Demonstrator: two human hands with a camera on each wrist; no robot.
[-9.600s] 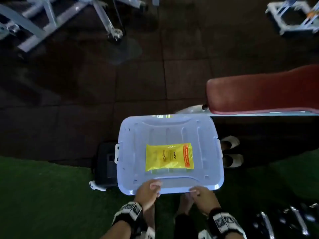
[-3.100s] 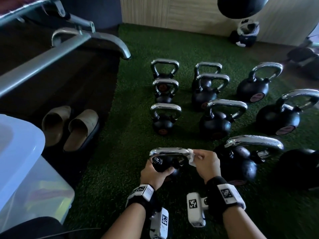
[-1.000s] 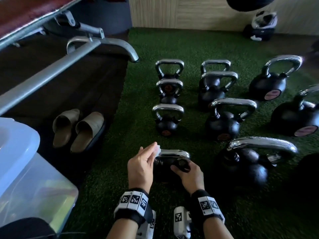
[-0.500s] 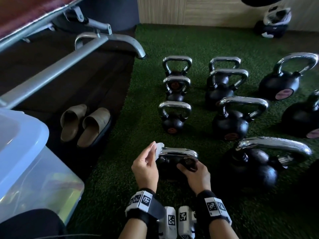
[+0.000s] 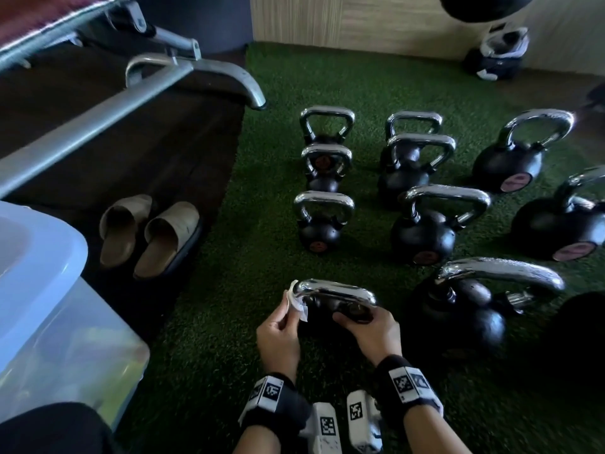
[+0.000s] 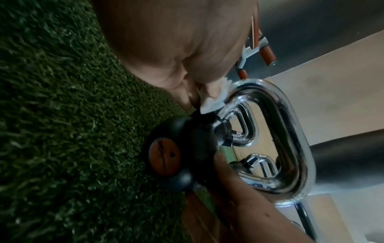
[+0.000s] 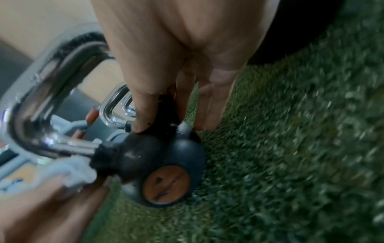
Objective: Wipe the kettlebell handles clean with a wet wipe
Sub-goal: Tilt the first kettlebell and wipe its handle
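- The floor is covered with green artificial turf [image 5: 262,198], coarse and short-bladed; left of it a dark rubber floor [image 5: 170,152] is seen, and pale wood panelling [image 5: 327,21] lines the far wall.
- The nearest small kettlebell [image 5: 330,314] is taken as the landmark: a black rounded body with an orange disc on its face, topped by a polished chrome handle [image 5: 337,290] bent in a smooth loop.
- A crumpled white wet wipe [image 5: 296,301] is pinched between the curled fingers and thumb of the left hand [image 5: 278,335] and is pressed against the left bend of that handle.
- The black body is gripped by the right hand [image 5: 373,332] at its right shoulder, thumb and fingers curled round it.
- Beyond and to the right of the landmark, more chrome-handled kettlebells [image 5: 422,231] are ranged in rows on the turf.
- To its left, a pair of beige slippers [image 5: 150,234] is set on the dark floor, and nearer, a translucent plastic storage box [image 5: 49,306] with a pale blue lid.
- Far left, a grey steel bench frame [image 5: 98,116] is seen.
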